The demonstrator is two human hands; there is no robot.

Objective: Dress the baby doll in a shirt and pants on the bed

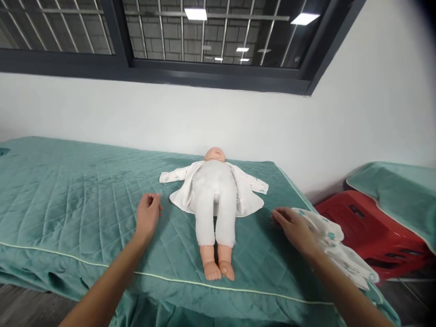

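Observation:
A baby doll (215,181) with a white cloth body lies on its back, head toward the wall and bare feet toward me. Its white jacket (250,206) is spread wide at the front, and the patterned sleeves reach out to both sides. My left hand (149,212) hovers over the bed left of the doll, fingers curled in and nothing visible in them. On the right, my right hand (291,225) is held apart from the doll, its fingers loosely curled together with nothing seen in them. Beside that hand lies a crumpled white patterned baby garment (335,238).
The green quilted bed cover (85,195) has a pale piped edge. A red plastic chair or stool (368,227), partly under green fabric (398,186), stands off the right edge. Behind the bed are a white wall (143,116) and a dark-framed window (218,75).

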